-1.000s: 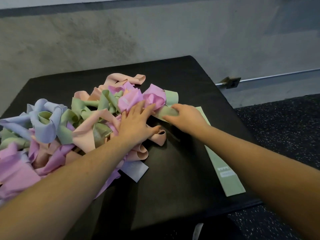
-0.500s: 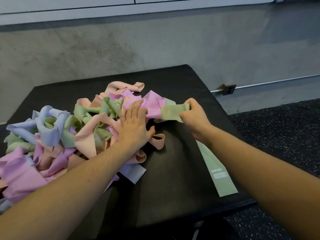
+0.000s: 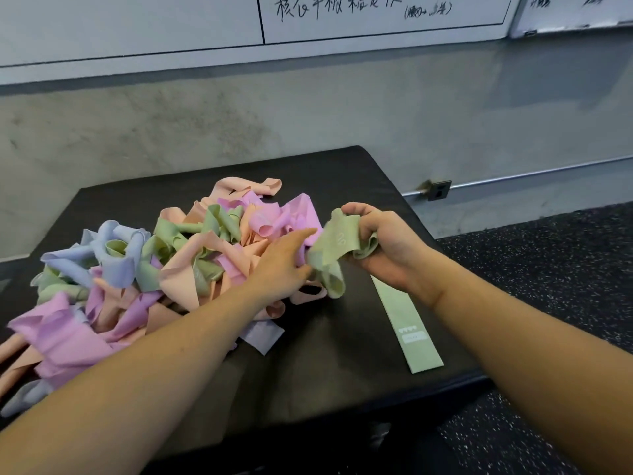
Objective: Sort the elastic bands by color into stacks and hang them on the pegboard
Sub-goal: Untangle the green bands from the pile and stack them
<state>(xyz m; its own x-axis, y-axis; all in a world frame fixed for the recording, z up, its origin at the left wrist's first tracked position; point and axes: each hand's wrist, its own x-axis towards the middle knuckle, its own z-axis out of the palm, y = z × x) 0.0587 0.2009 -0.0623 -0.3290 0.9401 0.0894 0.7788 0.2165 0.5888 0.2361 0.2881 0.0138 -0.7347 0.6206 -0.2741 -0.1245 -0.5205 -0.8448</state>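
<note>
The left half of the black padded desk [image 3: 342, 382] is blocked by a tangled heap of pastel elastic bands [image 3: 144, 269]. Bare surface is left along the near edge and between the heap and a flat green band [image 3: 407, 323] lying at the right.

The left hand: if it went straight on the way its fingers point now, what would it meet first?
Probably the pink band just beyond the fingers of the left hand. The green band gripped by the right hand lies just beside that line; depth is unclear.
</note>
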